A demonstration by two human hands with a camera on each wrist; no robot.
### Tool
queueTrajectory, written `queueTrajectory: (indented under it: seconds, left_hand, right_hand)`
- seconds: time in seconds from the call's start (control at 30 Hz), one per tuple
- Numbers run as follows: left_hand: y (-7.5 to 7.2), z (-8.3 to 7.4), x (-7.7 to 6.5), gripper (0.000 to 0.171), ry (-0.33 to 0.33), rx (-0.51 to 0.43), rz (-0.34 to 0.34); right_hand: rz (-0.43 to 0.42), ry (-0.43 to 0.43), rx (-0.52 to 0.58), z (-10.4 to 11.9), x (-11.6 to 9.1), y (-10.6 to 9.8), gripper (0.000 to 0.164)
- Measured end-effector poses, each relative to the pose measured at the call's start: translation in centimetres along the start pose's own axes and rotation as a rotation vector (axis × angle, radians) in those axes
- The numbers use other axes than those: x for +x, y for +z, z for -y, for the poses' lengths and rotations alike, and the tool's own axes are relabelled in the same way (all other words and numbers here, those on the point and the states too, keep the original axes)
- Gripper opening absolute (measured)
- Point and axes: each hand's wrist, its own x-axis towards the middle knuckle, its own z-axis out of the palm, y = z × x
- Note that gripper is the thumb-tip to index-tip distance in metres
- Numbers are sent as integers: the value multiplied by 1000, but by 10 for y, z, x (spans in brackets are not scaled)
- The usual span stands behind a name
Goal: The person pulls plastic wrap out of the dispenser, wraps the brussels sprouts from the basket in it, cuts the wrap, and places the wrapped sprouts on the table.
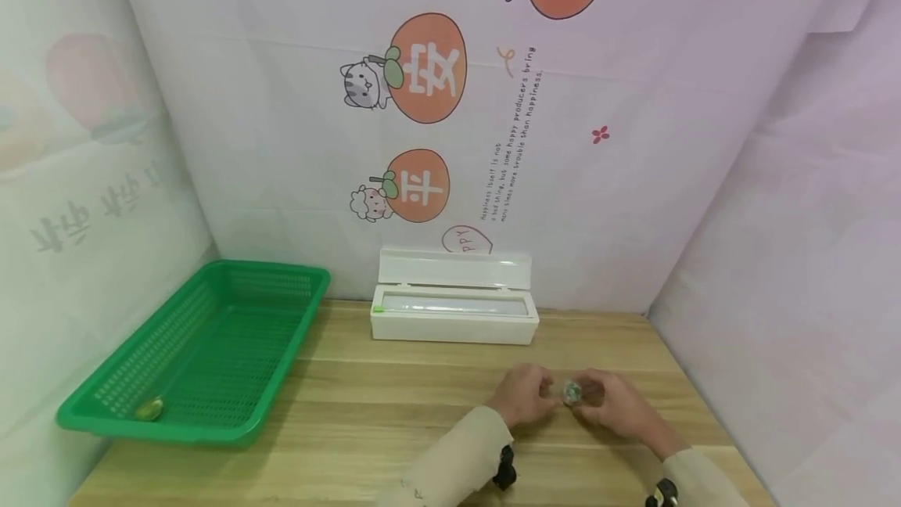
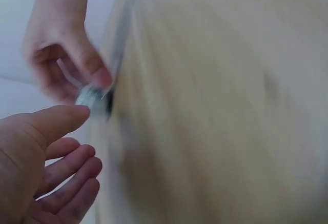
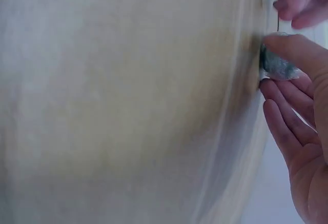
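Note:
A small greenish lump in crinkled clear film (image 1: 572,392) is between the two hands, low over the right part of the table. My right hand (image 1: 615,404) pinches it between thumb and fingers; the right wrist view shows the shiny wrap bulging out below the thumb. Close by on its left is my left hand (image 1: 522,396), its fingers loosely bent. In the left wrist view the left thumb (image 2: 66,121) points at the wrapped lump (image 2: 90,97), its tip right at the edge. The right hand's fingers partly hide the lump.
Behind the hands stands a long white box (image 1: 454,329), its lid raised, with clear film inside. On the left, a green plastic basket (image 1: 281,382) holds a small shiny yellowish thing (image 1: 149,409). Printed white cloth (image 1: 281,139) hangs around the wooden table (image 1: 338,413).

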Motion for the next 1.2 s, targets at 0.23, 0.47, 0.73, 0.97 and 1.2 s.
queueTrajectory:
  seconds: [0.23, 0.47, 0.73, 0.97, 1.2]
  left_hand:
    - [-63, 26, -18, 26, 18, 129, 26]
    - [-132, 56, -42, 29, 20, 189, -33]
    - [-190, 96, -63, 33, 8, 302, -101]
    - [-222, 129, -70, 32, 17, 410, -104]
    - [-228, 148, -77, 31, 36, 485, -54]
  right_hand:
    - [7, 67, -33, 12, 8, -13, 66]
    - [-26, -18, -165, 46, 39, -22, 54]
    - [-74, -154, -266, 75, 92, -26, 44]
    - [-61, -275, -333, 87, 130, -25, 40]
    - [49, -257, -363, 91, 148, -20, 39]
